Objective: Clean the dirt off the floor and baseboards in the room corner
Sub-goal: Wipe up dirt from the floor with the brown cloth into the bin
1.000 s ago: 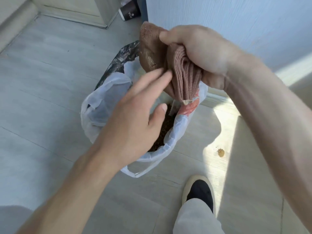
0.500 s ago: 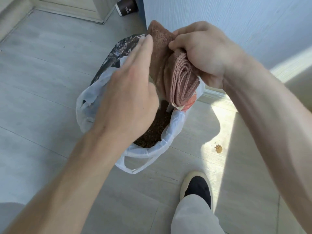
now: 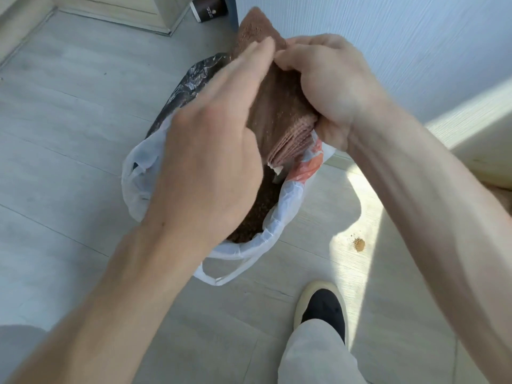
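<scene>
The pale plank floor (image 3: 69, 139) lies bare to the left of the white plastic bag (image 3: 138, 173), which stands open near the blue wall (image 3: 401, 45), its far rim close to the baseboard (image 3: 339, 159). A black bag (image 3: 191, 81) lines its far side, and brown dirt (image 3: 263, 209) fills the bottom. To the bag's right a sunlit strip of floor holds 1 small clump of dirt (image 3: 359, 244), well apart from the bag and ahead of the person's black shoe (image 3: 324, 309). A dark paper cup (image 3: 209, 8) lies on its side at the far end of the floor, beside a pale cabinet base (image 3: 133, 12).

Above the bag's mouth the right hand (image 3: 329, 87) grips a folded brown cloth (image 3: 277, 112), fingers curled round its upper edge and bunched folds hanging below the palm. The left hand (image 3: 210, 151) lies flat against the cloth's near face, fingers straight and together, blurred, their tips beside the right thumb. Specks of dirt cling to the cloth.
</scene>
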Action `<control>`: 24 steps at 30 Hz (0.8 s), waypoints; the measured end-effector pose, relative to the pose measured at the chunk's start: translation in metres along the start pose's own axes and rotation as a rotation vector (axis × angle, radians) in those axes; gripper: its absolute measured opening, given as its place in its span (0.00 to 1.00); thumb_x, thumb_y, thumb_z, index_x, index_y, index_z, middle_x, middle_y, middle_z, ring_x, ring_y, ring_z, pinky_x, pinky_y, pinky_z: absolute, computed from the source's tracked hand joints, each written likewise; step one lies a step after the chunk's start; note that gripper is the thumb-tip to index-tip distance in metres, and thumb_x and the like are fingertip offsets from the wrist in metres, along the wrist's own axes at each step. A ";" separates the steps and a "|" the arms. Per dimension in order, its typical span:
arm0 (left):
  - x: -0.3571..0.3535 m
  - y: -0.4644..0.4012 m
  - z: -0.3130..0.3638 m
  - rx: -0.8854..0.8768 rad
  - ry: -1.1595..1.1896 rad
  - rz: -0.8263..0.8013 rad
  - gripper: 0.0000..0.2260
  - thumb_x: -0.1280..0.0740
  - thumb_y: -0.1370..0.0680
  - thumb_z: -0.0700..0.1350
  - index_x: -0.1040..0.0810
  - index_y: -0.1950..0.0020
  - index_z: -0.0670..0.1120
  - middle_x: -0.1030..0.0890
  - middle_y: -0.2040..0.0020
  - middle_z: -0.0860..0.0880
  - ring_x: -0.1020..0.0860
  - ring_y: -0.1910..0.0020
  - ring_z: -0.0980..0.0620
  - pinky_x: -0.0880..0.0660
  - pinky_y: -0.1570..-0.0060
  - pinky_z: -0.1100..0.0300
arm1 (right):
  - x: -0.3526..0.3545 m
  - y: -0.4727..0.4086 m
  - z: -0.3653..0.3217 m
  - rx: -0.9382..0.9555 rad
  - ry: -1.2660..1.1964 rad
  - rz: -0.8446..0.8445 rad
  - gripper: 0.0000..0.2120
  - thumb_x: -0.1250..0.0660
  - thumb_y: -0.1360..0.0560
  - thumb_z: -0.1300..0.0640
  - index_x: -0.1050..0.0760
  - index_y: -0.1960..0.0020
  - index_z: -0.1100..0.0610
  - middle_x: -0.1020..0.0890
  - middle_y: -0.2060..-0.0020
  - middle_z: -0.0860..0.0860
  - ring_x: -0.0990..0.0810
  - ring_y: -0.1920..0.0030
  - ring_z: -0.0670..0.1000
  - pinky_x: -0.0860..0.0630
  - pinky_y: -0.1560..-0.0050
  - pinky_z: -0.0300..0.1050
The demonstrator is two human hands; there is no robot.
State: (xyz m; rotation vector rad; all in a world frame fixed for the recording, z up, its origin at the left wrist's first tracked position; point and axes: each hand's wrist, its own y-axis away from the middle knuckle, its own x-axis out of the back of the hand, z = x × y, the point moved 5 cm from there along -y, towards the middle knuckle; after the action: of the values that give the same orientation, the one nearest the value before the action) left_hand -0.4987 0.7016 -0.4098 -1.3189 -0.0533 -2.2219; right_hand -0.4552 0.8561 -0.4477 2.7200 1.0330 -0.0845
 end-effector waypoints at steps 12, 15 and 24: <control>-0.014 0.011 -0.028 0.172 -0.146 -0.192 0.20 0.40 0.24 0.34 0.16 0.44 0.55 0.14 0.49 0.47 0.17 0.48 0.43 0.20 0.48 0.45 | 0.003 -0.003 -0.012 0.209 0.333 0.163 0.12 0.39 0.23 0.63 0.19 0.53 0.68 0.20 0.65 0.55 0.19 0.63 0.57 0.21 0.61 0.61; 0.008 -0.005 -0.015 0.072 -0.066 0.056 0.31 0.43 0.24 0.32 0.28 0.24 0.53 0.22 0.29 0.49 0.24 0.32 0.49 0.28 0.30 0.52 | 0.002 0.000 -0.009 0.225 0.271 0.142 0.13 0.40 0.24 0.62 0.22 0.52 0.72 0.23 0.65 0.56 0.23 0.64 0.54 0.23 0.62 0.64; 0.007 -0.022 -0.005 -0.027 -0.123 0.020 0.34 0.44 0.24 0.32 0.37 0.18 0.49 0.30 0.22 0.46 0.30 0.25 0.46 0.32 0.27 0.52 | 0.010 0.004 -0.003 0.182 0.368 0.167 0.14 0.39 0.27 0.58 0.21 0.56 0.68 0.21 0.67 0.59 0.21 0.65 0.57 0.22 0.61 0.63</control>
State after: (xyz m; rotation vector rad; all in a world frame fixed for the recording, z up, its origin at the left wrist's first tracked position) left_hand -0.5152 0.7156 -0.4015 -1.4635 -0.0551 -2.1300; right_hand -0.4450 0.8609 -0.4452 3.0513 0.9160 0.3825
